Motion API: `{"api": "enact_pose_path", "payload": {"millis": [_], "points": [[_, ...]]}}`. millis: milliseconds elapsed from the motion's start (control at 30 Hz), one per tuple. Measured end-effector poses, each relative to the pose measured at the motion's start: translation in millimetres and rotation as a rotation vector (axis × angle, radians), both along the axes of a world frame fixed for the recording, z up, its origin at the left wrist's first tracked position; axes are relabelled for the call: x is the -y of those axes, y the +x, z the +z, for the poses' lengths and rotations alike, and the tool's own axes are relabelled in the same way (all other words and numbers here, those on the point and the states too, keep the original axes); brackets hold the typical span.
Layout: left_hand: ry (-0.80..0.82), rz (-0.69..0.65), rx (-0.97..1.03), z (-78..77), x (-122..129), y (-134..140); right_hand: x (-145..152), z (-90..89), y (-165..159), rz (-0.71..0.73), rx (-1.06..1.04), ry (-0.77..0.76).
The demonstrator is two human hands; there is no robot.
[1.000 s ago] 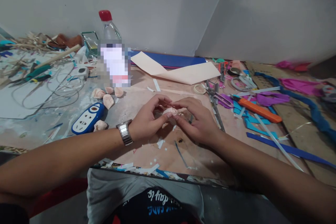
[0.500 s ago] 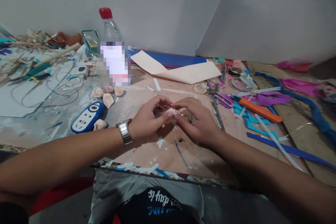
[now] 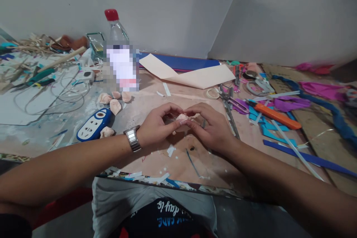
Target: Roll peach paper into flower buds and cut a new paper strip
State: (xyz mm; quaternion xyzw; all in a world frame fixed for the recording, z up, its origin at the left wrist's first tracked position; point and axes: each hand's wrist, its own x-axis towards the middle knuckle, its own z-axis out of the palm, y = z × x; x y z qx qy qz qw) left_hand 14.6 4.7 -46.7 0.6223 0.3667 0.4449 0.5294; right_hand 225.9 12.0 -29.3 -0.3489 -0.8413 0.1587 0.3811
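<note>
Between my fingertips, above the middle of the worktable (image 3: 164, 163), is a small pale pink crumpled piece (image 3: 182, 117); whether it is paper or cloth I cannot tell. My left hand (image 3: 160, 122), with a metal watch (image 3: 132, 138) at the wrist, pinches it from the left. From the right, my right hand (image 3: 209, 124) closes thumb and fingers on it too. Similar pale pink crumpled pieces (image 3: 115, 106) lie left of my hands, and one more (image 3: 107, 132) sits beside a blue and white power strip (image 3: 94, 124).
A red-capped bottle (image 3: 118, 29) stands at the back left. Behind my hands lies a folded cream strip (image 3: 192, 76). Scissors (image 3: 234, 104), an orange utility knife (image 3: 276, 115) and coloured scraps are on the right. Green-handled pliers (image 3: 39, 78) and a white cable (image 3: 55, 109) lie left.
My fingers have shifted slightly around the pale pink piece, which now looks rounder and more compact. Both hands stay in nearly the same place.
</note>
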Motion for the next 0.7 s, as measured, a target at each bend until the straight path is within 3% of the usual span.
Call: {"api": "enact_pose_path", "payload": {"millis": [467, 700], "points": [[-0.023, 0.033, 0.061, 1.4, 1.4, 2.1, 0.1, -3.5, 1.0, -0.024, -0.051, -0.083], [0.049, 0.021, 0.003, 3.3, 0.1, 0.9, 2.5, -2.0, -1.3, -0.032, -0.075, -0.079]]}}
